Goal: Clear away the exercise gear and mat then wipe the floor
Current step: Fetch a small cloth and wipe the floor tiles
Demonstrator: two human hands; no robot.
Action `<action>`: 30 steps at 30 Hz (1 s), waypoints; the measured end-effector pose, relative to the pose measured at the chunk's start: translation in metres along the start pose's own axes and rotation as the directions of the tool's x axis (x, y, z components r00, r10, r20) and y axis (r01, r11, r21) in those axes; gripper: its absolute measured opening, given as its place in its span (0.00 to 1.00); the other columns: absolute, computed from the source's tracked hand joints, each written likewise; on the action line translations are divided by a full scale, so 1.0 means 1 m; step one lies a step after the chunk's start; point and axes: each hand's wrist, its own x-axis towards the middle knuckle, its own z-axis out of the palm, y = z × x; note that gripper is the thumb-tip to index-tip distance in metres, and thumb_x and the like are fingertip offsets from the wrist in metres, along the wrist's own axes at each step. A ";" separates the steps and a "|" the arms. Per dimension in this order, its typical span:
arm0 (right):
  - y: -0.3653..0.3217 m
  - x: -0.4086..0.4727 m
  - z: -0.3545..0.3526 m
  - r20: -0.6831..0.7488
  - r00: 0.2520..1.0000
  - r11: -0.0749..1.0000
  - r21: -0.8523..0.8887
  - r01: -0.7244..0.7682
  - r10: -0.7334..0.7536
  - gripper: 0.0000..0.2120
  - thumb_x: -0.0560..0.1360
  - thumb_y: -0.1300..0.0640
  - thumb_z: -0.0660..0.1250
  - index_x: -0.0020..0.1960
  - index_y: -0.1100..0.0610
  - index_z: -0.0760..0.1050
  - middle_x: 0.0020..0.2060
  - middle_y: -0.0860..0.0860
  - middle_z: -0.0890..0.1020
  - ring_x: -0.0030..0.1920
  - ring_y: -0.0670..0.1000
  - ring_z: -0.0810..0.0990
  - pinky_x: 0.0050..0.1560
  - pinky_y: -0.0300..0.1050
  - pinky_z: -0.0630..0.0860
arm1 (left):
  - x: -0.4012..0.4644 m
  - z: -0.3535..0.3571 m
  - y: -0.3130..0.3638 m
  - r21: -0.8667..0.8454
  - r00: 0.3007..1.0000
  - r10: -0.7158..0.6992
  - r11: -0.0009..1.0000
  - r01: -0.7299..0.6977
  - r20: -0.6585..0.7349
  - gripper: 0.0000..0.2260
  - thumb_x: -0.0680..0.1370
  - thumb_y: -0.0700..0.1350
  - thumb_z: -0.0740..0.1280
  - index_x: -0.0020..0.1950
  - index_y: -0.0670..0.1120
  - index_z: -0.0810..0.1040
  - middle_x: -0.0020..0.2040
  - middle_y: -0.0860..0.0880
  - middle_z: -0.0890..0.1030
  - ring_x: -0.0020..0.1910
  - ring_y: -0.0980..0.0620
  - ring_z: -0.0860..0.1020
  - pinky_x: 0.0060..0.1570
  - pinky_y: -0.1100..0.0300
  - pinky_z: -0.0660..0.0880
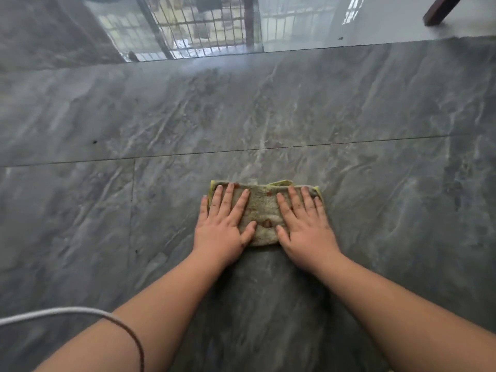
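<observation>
Floor [268,108] of grey marbled tile fills nearly the whole frame, with a lighter glossy strip and a dark furniture leg [442,9] along the top edge and upper right. No mat or exercise gear shows, so the wiping step looks to be in hand. Just below centre lies a folded, stained cloth [264,210], pinned flat to the tile. The left hand [222,224] and right hand [306,226] press on it side by side, fingers straight and spread. The next stroke calls for steady downward pressure while sliding both hands together.
</observation>
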 end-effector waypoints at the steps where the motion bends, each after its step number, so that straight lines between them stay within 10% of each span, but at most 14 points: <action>1: -0.008 0.008 -0.002 0.009 1.000 1.000 -0.003 0.026 -0.026 0.35 0.75 0.40 0.49 0.80 0.52 0.51 0.79 0.54 0.50 0.79 0.58 0.46 0.76 0.60 0.44 | -0.003 -0.001 -0.011 0.010 1.000 -0.021 1.000 0.021 0.004 0.34 0.77 0.68 0.47 0.79 0.59 0.39 0.81 0.51 0.40 0.79 0.50 0.37 0.76 0.43 0.38; 7: -0.015 0.006 -0.020 0.003 1.000 0.997 0.068 0.026 -0.027 0.34 0.76 0.40 0.46 0.80 0.48 0.48 0.80 0.51 0.48 0.79 0.55 0.42 0.77 0.54 0.40 | -0.007 -0.011 -0.006 -0.042 0.996 -0.069 0.997 0.071 0.058 0.33 0.79 0.65 0.45 0.79 0.55 0.36 0.80 0.47 0.35 0.78 0.47 0.32 0.74 0.41 0.34; 11: -0.001 -0.008 -0.036 -0.187 0.927 0.849 0.489 -0.199 0.325 0.25 0.76 0.58 0.63 0.72 0.56 0.67 0.71 0.55 0.69 0.73 0.57 0.64 0.75 0.51 0.57 | -0.010 -0.021 -0.017 -0.356 0.975 -0.185 0.925 0.131 -0.124 0.29 0.80 0.50 0.60 0.80 0.51 0.55 0.81 0.46 0.53 0.80 0.46 0.47 0.78 0.49 0.46; 16: -0.004 -0.009 -0.039 -0.004 0.906 0.799 0.474 -0.370 0.423 0.28 0.75 0.56 0.67 0.73 0.54 0.63 0.66 0.54 0.68 0.67 0.58 0.65 0.69 0.52 0.63 | -0.018 -0.033 -0.027 -0.566 0.916 -0.394 0.774 0.283 -0.080 0.26 0.75 0.37 0.63 0.74 0.47 0.68 0.73 0.46 0.68 0.74 0.46 0.60 0.76 0.51 0.57; 20: -0.014 -0.001 -0.040 0.061 0.801 0.641 0.565 -0.519 0.595 0.24 0.72 0.57 0.70 0.64 0.62 0.66 0.60 0.61 0.73 0.61 0.63 0.72 0.63 0.53 0.69 | -0.025 -0.037 -0.022 -0.483 0.939 -0.180 0.876 0.017 -0.294 0.23 0.72 0.32 0.63 0.66 0.45 0.76 0.66 0.45 0.74 0.67 0.45 0.67 0.68 0.48 0.68; 26: -0.033 0.006 -0.050 0.238 0.752 0.345 0.776 -0.527 0.614 0.11 0.63 0.56 0.66 0.43 0.59 0.77 0.36 0.53 0.79 0.39 0.55 0.76 0.40 0.48 0.73 | -0.034 -0.034 0.024 -0.756 0.998 0.035 0.651 -0.067 -0.058 0.25 0.75 0.36 0.65 0.72 0.47 0.71 0.65 0.48 0.74 0.63 0.50 0.74 0.67 0.55 0.69; 30: -0.047 0.005 -0.055 0.111 0.807 0.356 0.856 -0.374 0.580 0.13 0.63 0.54 0.62 0.45 0.53 0.79 0.42 0.55 0.82 0.44 0.55 0.80 0.49 0.52 0.79 | -0.034 -0.033 0.023 -0.900 0.983 -0.077 0.393 0.185 0.169 0.24 0.79 0.39 0.64 0.75 0.48 0.66 0.63 0.50 0.77 0.59 0.54 0.77 0.64 0.57 0.73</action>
